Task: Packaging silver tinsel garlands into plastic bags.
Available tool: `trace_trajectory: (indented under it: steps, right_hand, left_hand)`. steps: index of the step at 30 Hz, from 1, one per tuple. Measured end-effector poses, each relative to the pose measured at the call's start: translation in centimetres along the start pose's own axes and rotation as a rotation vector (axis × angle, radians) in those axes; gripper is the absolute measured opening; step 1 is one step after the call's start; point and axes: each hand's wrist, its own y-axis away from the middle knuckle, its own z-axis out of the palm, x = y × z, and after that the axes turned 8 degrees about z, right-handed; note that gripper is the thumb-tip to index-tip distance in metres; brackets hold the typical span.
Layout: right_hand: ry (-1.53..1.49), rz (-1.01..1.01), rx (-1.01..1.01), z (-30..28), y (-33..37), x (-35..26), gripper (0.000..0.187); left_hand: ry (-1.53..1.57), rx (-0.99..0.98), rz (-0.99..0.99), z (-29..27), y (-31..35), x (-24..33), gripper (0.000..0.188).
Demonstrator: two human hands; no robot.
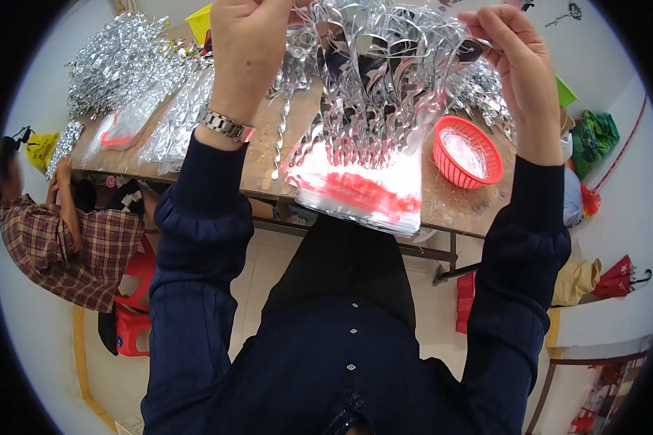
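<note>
A bunch of shiny silver foil swirls (pixel 374 80) hangs over the table, stretched between both my hands. My left hand (pixel 250 54), with a metal watch (pixel 226 126) on its wrist, is raised at the bunch's upper left; its fingertips pinch the top of the swirls near the picture's edge and are partly cut off. On the other side my right hand (pixel 516 61) is closed, thumb against fingers, on the bunch's upper right end. Below the swirls, a stack of clear plastic bags with red print (pixel 359 194) lies at the table's front edge. One loose swirl (pixel 280 138) lies left of it.
A red plastic basket (pixel 450 168) of white strings stands right of the bags. Heaped silver foil (pixel 120 61) and filled plastic bags (pixel 185 119) cover the table's left side. Another person in a checked shirt (pixel 72 235) sits at far left, near red stools (pixel 132 326).
</note>
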Motion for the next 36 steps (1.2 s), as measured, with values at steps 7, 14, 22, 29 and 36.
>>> trace_trajectory:
  steps: [7, 14, 22, 29, 36]
  right_hand:
    - [-0.942, -0.161, -0.860, -1.1, -5.0, 3.6, 0.009]
    - [0.175, 0.035, 0.081, -2.2, -8.8, 5.5, 0.008]
    - [0.260, -0.391, 0.085, -2.3, -5.5, 8.0, 0.011]
    - [0.834, -0.321, -0.242, -2.8, 10.8, 17.9, 0.010]
    - [0.747, -0.170, -0.186, -1.9, 15.3, 19.2, 0.015]
  left_hand:
    - [0.248, -0.008, -0.205, 0.2, -1.9, -1.3, 0.009]
    - [0.232, -0.028, -0.323, 2.0, -4.2, -8.4, 0.011]
    - [-0.181, -0.283, 0.248, -2.0, -1.2, -11.1, 0.010]
    - [-0.243, -0.709, -0.157, -7.3, 17.3, -9.2, 0.024]
    - [-0.207, -0.685, -0.095, -7.2, 20.8, -8.1, 0.031]
